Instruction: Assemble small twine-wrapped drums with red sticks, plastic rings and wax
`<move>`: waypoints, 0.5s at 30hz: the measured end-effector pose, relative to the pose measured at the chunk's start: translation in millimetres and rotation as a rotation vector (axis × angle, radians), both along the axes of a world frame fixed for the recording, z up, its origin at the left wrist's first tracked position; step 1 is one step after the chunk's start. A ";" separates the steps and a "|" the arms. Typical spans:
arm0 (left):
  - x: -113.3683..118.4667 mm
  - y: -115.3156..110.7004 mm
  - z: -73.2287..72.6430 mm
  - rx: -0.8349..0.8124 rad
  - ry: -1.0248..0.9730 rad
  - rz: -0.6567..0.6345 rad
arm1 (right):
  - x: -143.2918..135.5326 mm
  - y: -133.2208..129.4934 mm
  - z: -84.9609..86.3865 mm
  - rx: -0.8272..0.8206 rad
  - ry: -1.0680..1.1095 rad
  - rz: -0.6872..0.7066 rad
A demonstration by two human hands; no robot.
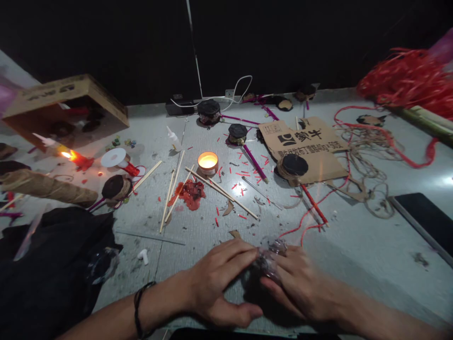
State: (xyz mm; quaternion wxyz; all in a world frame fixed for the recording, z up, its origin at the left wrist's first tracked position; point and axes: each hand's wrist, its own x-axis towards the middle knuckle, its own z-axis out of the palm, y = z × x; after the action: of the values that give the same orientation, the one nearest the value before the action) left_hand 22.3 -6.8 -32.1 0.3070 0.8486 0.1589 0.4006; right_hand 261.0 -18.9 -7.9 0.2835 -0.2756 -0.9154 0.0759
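Observation:
Near the table's front edge, both hands meet at a crumpled piece of clear plastic (269, 259). My left hand (222, 278) lies low over the table, fingers stretched toward the plastic and thumb apart, its fingertips touching the plastic's left side. My right hand (300, 283) has its fingers closed round the plastic from the right. Just behind them lies a small brown scrap (235, 233). A small drum with a black top (295, 165) and a red-wrapped stick (314, 204) rests beyond my right hand, with red cord beside it.
A lit candle (208, 163) stands mid-table near wooden sticks (226, 193) and red wax (191, 193). Another flame burns at a red candle (76, 158) at left. Flat cardboard (318, 165), a phone (424, 222), black cloth (53, 264) and an open box (67, 108) lie around.

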 end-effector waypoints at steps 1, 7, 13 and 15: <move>-1.0 -0.2 -0.2 -0.018 -0.005 -0.011 | 0.3 -0.3 0.8 0.001 0.016 -0.002; -2.4 -1.3 -1.0 -0.057 -0.017 -0.037 | -1.6 -0.6 1.5 -0.005 0.033 -0.006; -1.6 -1.0 -5.0 -0.032 -0.020 -0.033 | -2.8 -0.6 1.4 -0.005 0.021 -0.014; -1.9 -0.7 -5.5 -0.035 -0.009 -0.038 | -3.2 -0.5 1.1 0.001 0.017 -0.019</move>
State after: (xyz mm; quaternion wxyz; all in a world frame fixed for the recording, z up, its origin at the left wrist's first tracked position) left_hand 20.4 -7.5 -37.6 0.3301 0.8441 0.1481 0.3956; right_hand 257.8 -19.4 -6.8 0.2922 -0.2835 -0.9103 0.0752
